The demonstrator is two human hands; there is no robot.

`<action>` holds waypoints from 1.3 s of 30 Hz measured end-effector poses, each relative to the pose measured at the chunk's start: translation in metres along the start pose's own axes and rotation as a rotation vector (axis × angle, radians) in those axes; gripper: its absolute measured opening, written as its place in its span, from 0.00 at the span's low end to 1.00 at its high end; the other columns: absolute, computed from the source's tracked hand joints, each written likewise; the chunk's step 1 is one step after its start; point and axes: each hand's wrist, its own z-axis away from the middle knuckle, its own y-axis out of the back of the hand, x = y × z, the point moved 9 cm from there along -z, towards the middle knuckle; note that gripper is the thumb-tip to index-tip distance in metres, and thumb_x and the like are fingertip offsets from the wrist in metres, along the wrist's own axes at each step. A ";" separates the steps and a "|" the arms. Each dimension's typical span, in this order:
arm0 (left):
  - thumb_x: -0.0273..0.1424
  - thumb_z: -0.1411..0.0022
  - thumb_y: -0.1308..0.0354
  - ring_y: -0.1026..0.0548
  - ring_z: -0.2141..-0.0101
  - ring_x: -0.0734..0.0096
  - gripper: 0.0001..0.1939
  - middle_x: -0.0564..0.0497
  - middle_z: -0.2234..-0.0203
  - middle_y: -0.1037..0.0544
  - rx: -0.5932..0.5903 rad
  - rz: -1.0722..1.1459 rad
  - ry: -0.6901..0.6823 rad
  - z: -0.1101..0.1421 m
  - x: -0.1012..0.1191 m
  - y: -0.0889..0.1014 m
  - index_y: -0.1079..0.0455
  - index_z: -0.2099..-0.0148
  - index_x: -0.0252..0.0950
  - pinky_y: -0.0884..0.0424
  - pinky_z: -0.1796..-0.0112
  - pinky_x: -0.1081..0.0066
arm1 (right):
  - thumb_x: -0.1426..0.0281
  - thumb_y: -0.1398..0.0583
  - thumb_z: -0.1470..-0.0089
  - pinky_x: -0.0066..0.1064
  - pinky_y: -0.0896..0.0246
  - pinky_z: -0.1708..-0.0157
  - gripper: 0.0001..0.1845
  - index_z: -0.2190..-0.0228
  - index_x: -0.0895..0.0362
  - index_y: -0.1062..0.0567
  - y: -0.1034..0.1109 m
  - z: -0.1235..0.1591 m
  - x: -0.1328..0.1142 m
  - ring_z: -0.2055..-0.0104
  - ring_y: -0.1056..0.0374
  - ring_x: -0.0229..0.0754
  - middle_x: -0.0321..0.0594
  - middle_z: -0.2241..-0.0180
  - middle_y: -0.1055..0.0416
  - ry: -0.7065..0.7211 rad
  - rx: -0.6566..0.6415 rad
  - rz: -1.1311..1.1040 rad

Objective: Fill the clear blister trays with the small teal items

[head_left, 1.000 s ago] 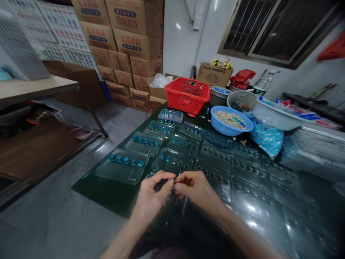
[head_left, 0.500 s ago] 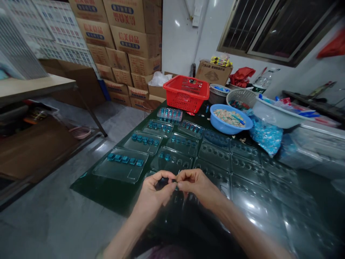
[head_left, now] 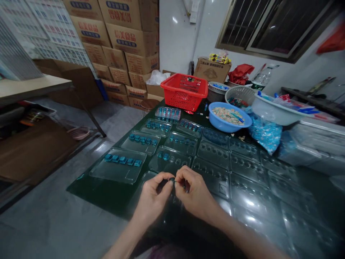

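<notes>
My left hand (head_left: 155, 192) is closed, its thumb and forefinger pinching a small dark teal piece (head_left: 171, 179) whose kind is too small to tell. Against it, the thumb and forefinger of my right hand (head_left: 195, 192) are pinched together at the piece's right side. Just beyond the hands lies a clear plastic tray (head_left: 156, 167) with two blue pieces (head_left: 163, 155) in its row of hollows. To the left, another clear tray (head_left: 107, 173) carries a row of several blue square pieces (head_left: 123, 160).
More clear trays (head_left: 212, 176) cover the dark green table (head_left: 107, 196). Along the back stand a red basket (head_left: 183, 95), a blue basin (head_left: 221, 124) of small pale bits, a white basin (head_left: 280, 111) and a bag of blue-wrapped bits (head_left: 266, 133). Stacked cartons (head_left: 124, 36) stand behind.
The right hand's fingers have turned and curled further, and both hands have shifted slightly at the small piece. The view has moved a little; the trays are unchanged.
</notes>
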 end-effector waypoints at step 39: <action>0.28 0.52 0.42 0.37 0.79 0.79 0.02 0.56 0.80 0.34 0.064 0.191 0.065 -0.003 -0.016 -0.007 0.31 0.72 0.35 0.41 0.77 0.77 | 0.67 0.40 0.55 0.23 0.43 0.80 0.08 0.72 0.59 0.29 -0.012 0.002 0.044 0.80 0.40 0.30 0.32 0.79 0.35 -0.345 -0.220 -0.647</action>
